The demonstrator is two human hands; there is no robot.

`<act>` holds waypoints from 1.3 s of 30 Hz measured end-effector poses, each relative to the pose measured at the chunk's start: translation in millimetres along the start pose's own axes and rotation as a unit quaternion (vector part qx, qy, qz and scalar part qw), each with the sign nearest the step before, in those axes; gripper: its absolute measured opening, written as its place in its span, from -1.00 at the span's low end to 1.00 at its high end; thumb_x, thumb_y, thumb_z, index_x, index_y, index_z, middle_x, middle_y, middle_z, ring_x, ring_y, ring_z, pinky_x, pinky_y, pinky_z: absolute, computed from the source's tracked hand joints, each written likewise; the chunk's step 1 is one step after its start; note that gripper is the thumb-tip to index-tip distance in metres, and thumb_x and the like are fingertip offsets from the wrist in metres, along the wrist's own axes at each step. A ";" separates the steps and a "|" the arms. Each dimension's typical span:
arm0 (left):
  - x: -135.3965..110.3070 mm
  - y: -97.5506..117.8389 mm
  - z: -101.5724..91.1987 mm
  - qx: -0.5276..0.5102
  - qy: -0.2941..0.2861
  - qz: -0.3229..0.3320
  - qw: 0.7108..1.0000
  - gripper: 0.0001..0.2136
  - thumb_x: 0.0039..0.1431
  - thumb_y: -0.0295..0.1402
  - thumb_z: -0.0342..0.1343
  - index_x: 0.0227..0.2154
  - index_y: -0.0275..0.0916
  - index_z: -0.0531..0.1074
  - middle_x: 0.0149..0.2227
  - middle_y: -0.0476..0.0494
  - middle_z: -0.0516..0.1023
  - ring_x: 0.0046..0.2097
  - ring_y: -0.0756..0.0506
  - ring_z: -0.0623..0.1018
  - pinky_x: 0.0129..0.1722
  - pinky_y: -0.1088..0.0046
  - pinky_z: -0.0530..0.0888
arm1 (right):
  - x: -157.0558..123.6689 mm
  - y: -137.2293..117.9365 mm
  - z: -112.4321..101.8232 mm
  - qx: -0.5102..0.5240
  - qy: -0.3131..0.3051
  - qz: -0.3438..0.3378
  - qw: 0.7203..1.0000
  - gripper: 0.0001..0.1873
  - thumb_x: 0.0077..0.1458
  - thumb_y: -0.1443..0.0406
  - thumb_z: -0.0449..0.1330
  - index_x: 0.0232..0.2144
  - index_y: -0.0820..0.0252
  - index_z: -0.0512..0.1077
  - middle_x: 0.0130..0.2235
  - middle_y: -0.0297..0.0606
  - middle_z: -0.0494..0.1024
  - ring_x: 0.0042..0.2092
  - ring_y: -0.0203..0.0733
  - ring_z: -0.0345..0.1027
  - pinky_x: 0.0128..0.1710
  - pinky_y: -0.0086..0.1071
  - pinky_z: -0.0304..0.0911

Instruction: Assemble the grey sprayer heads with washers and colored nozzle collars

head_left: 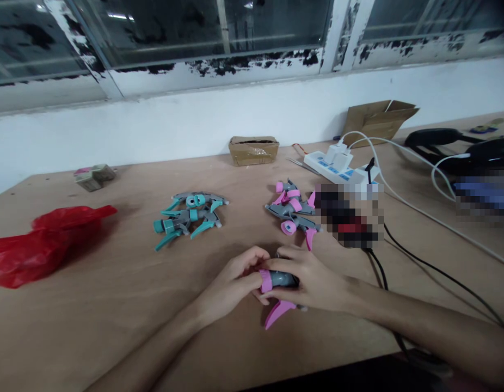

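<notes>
Near the table's front, both my hands are on one grey and pink trigger spray head (282,279). My left hand (238,277) pinches its pink ring collar between thumb and fingers. Wrapped over the grey body is my right hand (317,277), which hides part of it; the pink trigger sticks out below toward me. Just beyond my right hand lies a small group of grey and pink spray heads (295,208). Farther left lies a group of grey and teal spray heads (190,215).
A crumpled red plastic bag (51,245) lies at the left. Along the wall are small grey-green blocks (94,177), a taped cardboard box (254,151) and an open carton (374,122). A white power strip (327,167) with cables (431,228) occupies the right, beside a blurred-out patch.
</notes>
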State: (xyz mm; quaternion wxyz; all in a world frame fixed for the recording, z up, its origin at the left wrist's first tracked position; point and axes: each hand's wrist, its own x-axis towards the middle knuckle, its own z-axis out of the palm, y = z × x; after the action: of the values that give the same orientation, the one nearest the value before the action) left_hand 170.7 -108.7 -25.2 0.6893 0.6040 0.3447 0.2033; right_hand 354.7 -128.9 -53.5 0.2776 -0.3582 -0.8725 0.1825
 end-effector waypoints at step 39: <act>2.2 -6.2 -11.2 0.092 0.118 -0.030 0.988 -0.82 0.06 -0.27 0.09 -0.36 -0.27 0.29 -0.50 0.02 0.37 -0.47 0.02 0.42 -0.60 0.59 0.36 | 2.0 7.4 -6.2 -0.044 0.056 0.048 0.996 -0.64 0.07 0.10 0.15 -0.14 0.18 0.42 -0.29 -0.19 0.43 -0.27 -0.19 0.31 -0.27 -0.30 0.26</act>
State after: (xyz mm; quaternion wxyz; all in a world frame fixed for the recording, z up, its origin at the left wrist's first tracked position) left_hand 163.3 -100.6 -32.0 0.5907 0.6259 0.4593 0.2197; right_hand 361.3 -121.7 -51.8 0.3013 -0.4213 -0.8444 0.1371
